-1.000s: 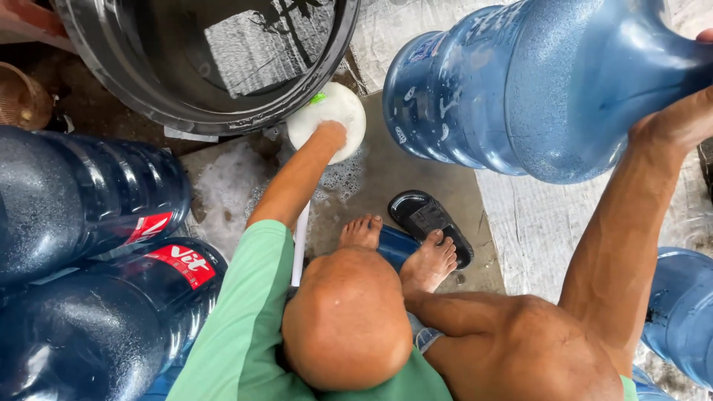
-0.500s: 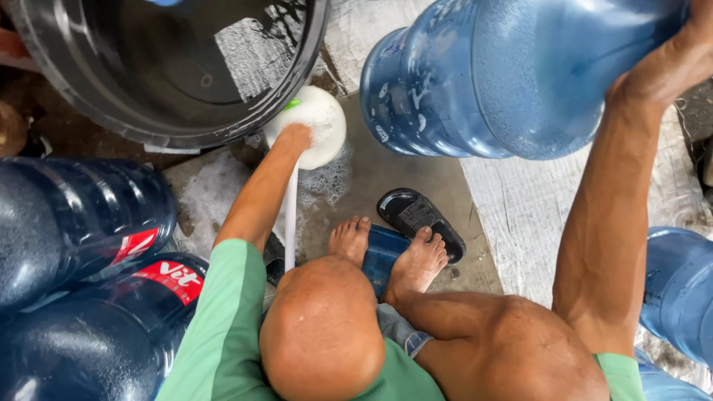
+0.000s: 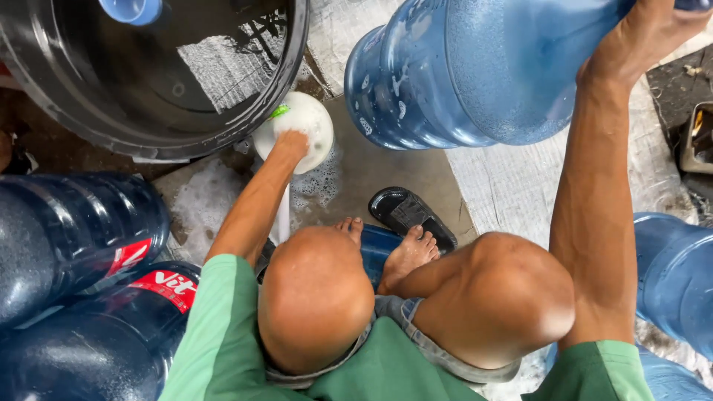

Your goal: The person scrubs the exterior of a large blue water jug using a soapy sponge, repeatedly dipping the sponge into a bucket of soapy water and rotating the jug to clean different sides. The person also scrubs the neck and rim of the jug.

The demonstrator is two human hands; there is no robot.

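Two hands work here, each on its own thing. Right hand (image 3: 646, 33), grip closed on the neck end of the big blue water jug (image 3: 475, 67), now holds it higher and further up-frame than a second ago, lying sideways in the air above the wet concrete floor (image 3: 386, 167). Left hand (image 3: 291, 142) has stayed pressed onto the white sponge (image 3: 306, 122) beside the black tub (image 3: 186, 111), grip closed on it. Dark jugs (image 3: 74, 230) lie stacked at left.
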